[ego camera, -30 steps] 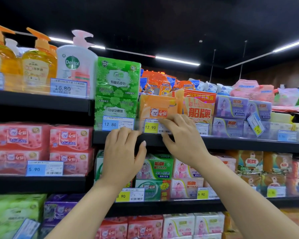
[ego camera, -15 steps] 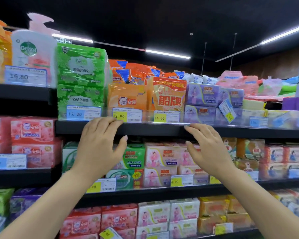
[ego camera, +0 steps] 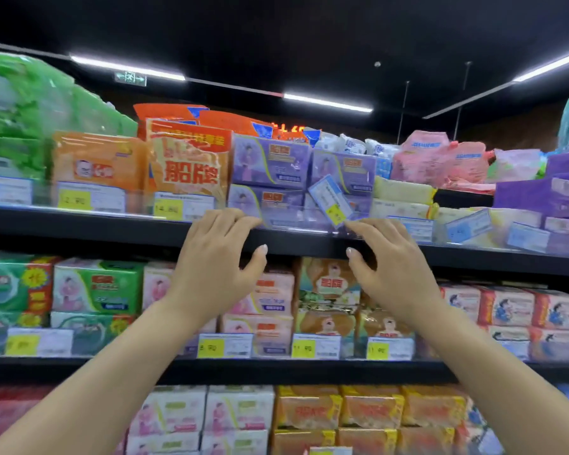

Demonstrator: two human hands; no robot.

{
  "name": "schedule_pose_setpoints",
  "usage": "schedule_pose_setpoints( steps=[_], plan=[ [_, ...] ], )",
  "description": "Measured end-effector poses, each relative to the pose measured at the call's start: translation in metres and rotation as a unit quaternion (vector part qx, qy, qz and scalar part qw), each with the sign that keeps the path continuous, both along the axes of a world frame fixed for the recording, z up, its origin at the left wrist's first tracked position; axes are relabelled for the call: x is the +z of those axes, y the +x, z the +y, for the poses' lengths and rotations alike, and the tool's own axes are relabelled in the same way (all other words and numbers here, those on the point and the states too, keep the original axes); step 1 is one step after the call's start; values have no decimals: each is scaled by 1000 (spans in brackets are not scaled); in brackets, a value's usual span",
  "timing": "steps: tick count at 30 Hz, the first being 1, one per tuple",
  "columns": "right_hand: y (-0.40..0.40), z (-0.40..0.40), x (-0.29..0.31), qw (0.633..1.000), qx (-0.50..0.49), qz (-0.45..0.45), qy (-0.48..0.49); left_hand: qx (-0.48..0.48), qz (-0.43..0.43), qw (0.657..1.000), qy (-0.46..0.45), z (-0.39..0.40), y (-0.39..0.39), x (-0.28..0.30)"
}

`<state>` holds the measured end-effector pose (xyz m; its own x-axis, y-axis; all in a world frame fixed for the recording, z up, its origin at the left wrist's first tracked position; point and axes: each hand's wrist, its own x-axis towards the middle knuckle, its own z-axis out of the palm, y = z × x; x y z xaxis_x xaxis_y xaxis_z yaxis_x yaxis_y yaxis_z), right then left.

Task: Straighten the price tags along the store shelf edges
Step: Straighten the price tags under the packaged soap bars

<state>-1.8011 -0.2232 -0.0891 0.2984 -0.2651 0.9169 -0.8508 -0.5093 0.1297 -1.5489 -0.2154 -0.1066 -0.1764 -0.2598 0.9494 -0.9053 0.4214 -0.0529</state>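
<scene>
A: Where is the crooked price tag (ego camera: 331, 202) sitting now?

B: It is leaning strongly to one side behind the clear rail (ego camera: 296, 224) of the upper shelf (ego camera: 112, 224), in front of the purple boxes (ego camera: 270, 165). The left hand (ego camera: 216, 257) and the right hand (ego camera: 388, 261) are reaching up on either side of it, fingertips at the shelf edge.

A: Are the hands holding something?

B: No. Both are released, fingers spread and only lightly bent; the grip is not closing on anything yet. The right fingertips are just beside the lower corner of the tag.

A: What could be going wrong from here?

B: I think the tag is sitting loose, so a quick pull could be popping it out of the rail, and it would be falling to the lower shelves. Pushing too hard could also be shifting the straight yellow tags (ego camera: 170, 208) to the left.

A: What is hard to see?

B: The picture is blurring at the sides, so the prices are not readable. I cannot tell how the tag is fixed, or whether the fingertips are really touching the rail. The blue tags (ego camera: 467, 224) further right are looking tilted too, but not clearly.
</scene>
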Motion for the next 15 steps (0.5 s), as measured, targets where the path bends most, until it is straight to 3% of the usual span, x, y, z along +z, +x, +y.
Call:
schedule_pose_setpoints(
  steps=[6, 15],
  plan=[
    [-27, -18, 24, 999, 30, -32, 25, 72, 0, 997, 2, -9, -26, -7],
    [-2, -35, 44, 997, 51, -33, 45, 83, 29, 996, 2, -9, -35, -5]
  ],
)
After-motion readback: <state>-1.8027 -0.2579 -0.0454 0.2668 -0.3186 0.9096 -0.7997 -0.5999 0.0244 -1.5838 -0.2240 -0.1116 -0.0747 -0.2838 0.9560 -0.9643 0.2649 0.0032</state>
